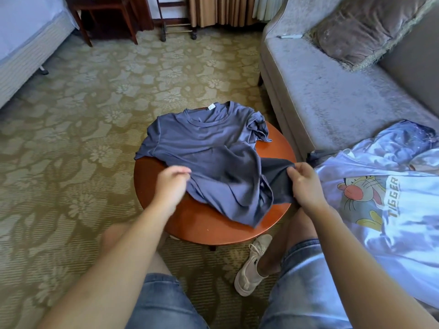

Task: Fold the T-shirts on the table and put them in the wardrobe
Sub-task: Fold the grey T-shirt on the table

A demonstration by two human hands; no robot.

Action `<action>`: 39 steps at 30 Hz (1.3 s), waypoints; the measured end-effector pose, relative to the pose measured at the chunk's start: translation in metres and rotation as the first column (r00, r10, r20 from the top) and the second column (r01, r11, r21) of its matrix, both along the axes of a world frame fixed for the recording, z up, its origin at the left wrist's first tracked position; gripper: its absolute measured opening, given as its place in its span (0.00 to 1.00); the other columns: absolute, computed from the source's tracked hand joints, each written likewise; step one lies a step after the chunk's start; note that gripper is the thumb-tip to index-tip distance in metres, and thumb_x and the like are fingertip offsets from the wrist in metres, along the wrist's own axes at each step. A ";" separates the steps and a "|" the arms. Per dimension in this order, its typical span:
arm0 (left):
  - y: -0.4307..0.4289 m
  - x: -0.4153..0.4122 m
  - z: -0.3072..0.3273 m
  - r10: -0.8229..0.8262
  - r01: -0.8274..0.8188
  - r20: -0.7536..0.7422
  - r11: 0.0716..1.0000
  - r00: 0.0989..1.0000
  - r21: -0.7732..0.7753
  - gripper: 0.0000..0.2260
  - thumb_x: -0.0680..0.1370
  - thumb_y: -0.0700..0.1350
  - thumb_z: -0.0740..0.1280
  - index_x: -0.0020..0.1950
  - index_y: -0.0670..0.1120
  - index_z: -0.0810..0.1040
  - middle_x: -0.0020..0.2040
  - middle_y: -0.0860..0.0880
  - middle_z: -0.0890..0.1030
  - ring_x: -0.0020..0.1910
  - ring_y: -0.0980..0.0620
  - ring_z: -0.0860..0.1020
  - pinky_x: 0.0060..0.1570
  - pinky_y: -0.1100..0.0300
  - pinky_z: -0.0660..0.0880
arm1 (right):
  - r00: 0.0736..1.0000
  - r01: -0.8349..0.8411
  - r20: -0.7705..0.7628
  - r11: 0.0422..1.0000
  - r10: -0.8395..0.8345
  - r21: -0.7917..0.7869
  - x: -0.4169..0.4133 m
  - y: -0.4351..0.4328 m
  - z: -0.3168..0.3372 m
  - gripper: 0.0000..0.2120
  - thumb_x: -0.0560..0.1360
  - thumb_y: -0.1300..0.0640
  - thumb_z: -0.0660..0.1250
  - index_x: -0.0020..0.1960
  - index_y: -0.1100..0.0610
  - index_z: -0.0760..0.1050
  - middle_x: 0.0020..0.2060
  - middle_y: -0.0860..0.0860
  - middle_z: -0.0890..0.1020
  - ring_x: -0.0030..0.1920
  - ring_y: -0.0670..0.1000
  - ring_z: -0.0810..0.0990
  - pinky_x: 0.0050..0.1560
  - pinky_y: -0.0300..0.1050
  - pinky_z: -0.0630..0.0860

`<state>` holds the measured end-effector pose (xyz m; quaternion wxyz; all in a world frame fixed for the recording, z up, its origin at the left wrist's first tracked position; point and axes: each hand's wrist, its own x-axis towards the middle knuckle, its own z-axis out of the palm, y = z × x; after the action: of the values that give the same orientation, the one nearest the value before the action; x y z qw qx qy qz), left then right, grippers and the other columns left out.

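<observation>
Here, at far left, a bed with pale bedding borders a floral-patterned carpet; a dark wooden side table stands behind it. At centre, a round reddish-brown wooden worktop carries a blue-grey T-shirt, laid front-up with the collar at the far edge and a white neck label visible. The shirt's far-right sleeve is bunched near the worktop's rim, and the near hem is rumpled and skewed toward the right. The left hand is motion-blurred over the shirt's near-left edge; its fingers are curled toward the fabric, but whether it is gripping the cloth cannot be told. The right hand is closed in a pinch on a dark section of fabric at the worktop's right rim; whether this fabric belongs to the blue-grey T-shirt or is a separate garment cannot be told. Below, the person's knees in denim shorts and one light sneaker are visible. At right, a grey sofa holds a fringed cushion and a white T-shirt printed with a cartoon tiger and the word "TIGGER".
</observation>
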<state>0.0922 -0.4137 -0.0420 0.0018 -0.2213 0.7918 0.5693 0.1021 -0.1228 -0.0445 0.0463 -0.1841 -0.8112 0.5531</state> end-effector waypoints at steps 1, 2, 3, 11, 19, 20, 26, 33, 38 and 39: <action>-0.010 -0.013 0.011 0.091 -0.089 -0.020 0.991 0.996 0.096 0.09 0.77 0.34 0.64 0.49 0.45 0.82 0.37 0.47 0.78 0.32 0.53 0.71 0.38 0.61 0.68 | 1.000 0.005 -0.011 0.999 -0.006 -0.051 -0.005 0.000 0.009 0.08 0.80 0.61 0.60 0.42 0.58 0.72 0.32 0.50 0.74 0.33 0.46 0.72 0.34 0.39 0.69; -0.018 -0.025 0.022 0.183 -0.174 -0.024 0.965 0.983 0.198 0.09 0.78 0.35 0.64 0.53 0.45 0.81 0.35 0.48 0.75 0.29 0.54 0.69 0.32 0.62 0.68 | 1.000 0.015 -0.014 0.992 -0.017 -0.122 -0.011 -0.002 0.016 0.10 0.80 0.62 0.60 0.40 0.58 0.71 0.31 0.51 0.72 0.29 0.45 0.70 0.29 0.37 0.67; -0.027 -0.036 0.030 0.259 -0.242 -0.020 0.923 0.966 0.298 0.10 0.79 0.35 0.63 0.56 0.44 0.80 0.36 0.48 0.74 0.29 0.54 0.68 0.28 0.64 0.69 | 0.999 0.037 0.003 0.975 -0.038 -0.220 -0.018 -0.003 0.022 0.12 0.80 0.63 0.59 0.38 0.57 0.70 0.29 0.52 0.70 0.26 0.45 0.68 0.25 0.36 0.64; -0.014 -0.019 -0.013 0.021 -0.014 0.050 0.991 0.999 -0.131 0.21 0.78 0.46 0.69 0.70 0.43 0.71 0.56 0.48 0.76 0.57 0.48 0.76 0.56 0.59 0.69 | 0.927 0.135 0.369 0.976 -0.064 -0.170 -0.019 -0.015 -0.037 0.12 0.78 0.64 0.64 0.58 0.55 0.64 0.34 0.54 0.74 0.26 0.53 0.75 0.24 0.40 0.71; 0.036 -0.010 -0.036 -0.361 0.344 0.075 0.778 0.930 -0.526 0.28 0.75 0.56 0.71 0.73 0.50 0.69 0.65 0.47 0.70 0.66 0.46 0.69 0.62 0.52 0.71 | 0.954 -0.051 0.298 0.993 0.017 0.104 0.003 -0.016 -0.055 0.28 0.75 0.65 0.63 0.73 0.54 0.62 0.45 0.57 0.82 0.38 0.57 0.83 0.49 0.53 0.80; 0.039 -0.012 -0.036 -0.408 0.401 0.124 0.715 0.905 -0.573 0.28 0.76 0.56 0.70 0.74 0.51 0.67 0.67 0.48 0.68 0.68 0.46 0.67 0.62 0.52 0.70 | 0.959 -0.054 0.282 0.993 0.022 0.107 0.006 -0.016 -0.056 0.27 0.75 0.65 0.63 0.73 0.54 0.63 0.44 0.56 0.81 0.38 0.57 0.83 0.48 0.52 0.79; 0.040 -0.015 -0.051 -0.497 0.403 0.115 0.524 0.860 -0.750 0.10 0.81 0.46 0.63 0.58 0.46 0.81 0.56 0.47 0.77 0.58 0.45 0.73 0.52 0.52 0.72 | 0.965 -0.067 0.262 0.989 0.031 0.129 0.026 -0.014 -0.066 0.23 0.77 0.59 0.65 0.71 0.52 0.67 0.48 0.50 0.79 0.48 0.60 0.82 0.56 0.57 0.78; 0.035 -0.019 -0.025 -0.270 0.232 -0.090 0.924 0.959 -0.305 0.06 0.81 0.40 0.63 0.54 0.43 0.78 0.45 0.51 0.78 0.46 0.50 0.76 0.46 0.60 0.69 | 0.991 -0.123 0.023 0.858 0.129 0.498 0.027 -0.033 -0.055 0.27 0.72 0.60 0.72 0.69 0.59 0.69 0.64 0.62 0.68 0.60 0.64 0.71 0.61 0.54 0.70; 0.031 -0.020 0.014 -0.250 0.257 -0.076 0.963 0.965 0.087 0.08 0.81 0.36 0.60 0.48 0.47 0.76 0.41 0.50 0.74 0.39 0.53 0.73 0.39 0.61 0.76 | 0.922 -0.202 -0.082 0.648 0.379 0.734 0.005 -0.063 -0.044 0.26 0.67 0.55 0.77 0.63 0.57 0.77 0.63 0.65 0.72 0.61 0.68 0.73 0.55 0.60 0.74; 0.031 -0.019 0.020 -0.268 0.274 -0.063 0.954 0.961 0.119 0.10 0.82 0.36 0.59 0.47 0.47 0.77 0.41 0.50 0.74 0.39 0.55 0.73 0.38 0.63 0.76 | 0.904 -0.201 -0.105 0.629 0.415 0.751 -0.001 -0.068 -0.041 0.24 0.66 0.56 0.77 0.61 0.57 0.79 0.62 0.65 0.74 0.59 0.68 0.74 0.54 0.60 0.74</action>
<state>0.0732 -0.3831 -0.0222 0.0758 -0.0967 0.7767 0.6177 0.1015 -0.1913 -0.0854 0.1284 0.0692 -0.9676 0.2062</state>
